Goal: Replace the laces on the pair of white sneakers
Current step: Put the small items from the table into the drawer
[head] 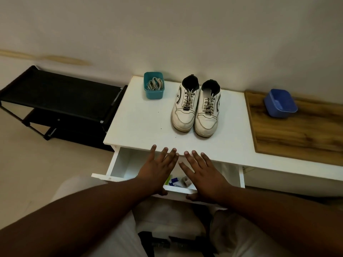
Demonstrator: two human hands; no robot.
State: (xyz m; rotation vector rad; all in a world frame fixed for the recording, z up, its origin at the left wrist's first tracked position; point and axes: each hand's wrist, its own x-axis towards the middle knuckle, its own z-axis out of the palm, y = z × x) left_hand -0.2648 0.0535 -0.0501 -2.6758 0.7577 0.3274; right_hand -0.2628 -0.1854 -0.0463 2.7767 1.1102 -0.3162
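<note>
Outstretched fingers [168,154] above open drawer [120,164], white sneakers [196,108] well beyond.

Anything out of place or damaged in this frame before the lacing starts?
Mostly tidy. The drawer under the white table stands open with small items inside, and a yellowish stain streaks the wall. The sneakers stand neatly paired, still laced.

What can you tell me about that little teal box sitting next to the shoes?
The teal box is a small, open, rectangular tub that looks like plastic, with rounded corners. It stands upright at the far left corner of the white table, near the wall and apart from the sneakers. A bundle of greyish laces lies coiled inside. Neither hand touches it.
</note>
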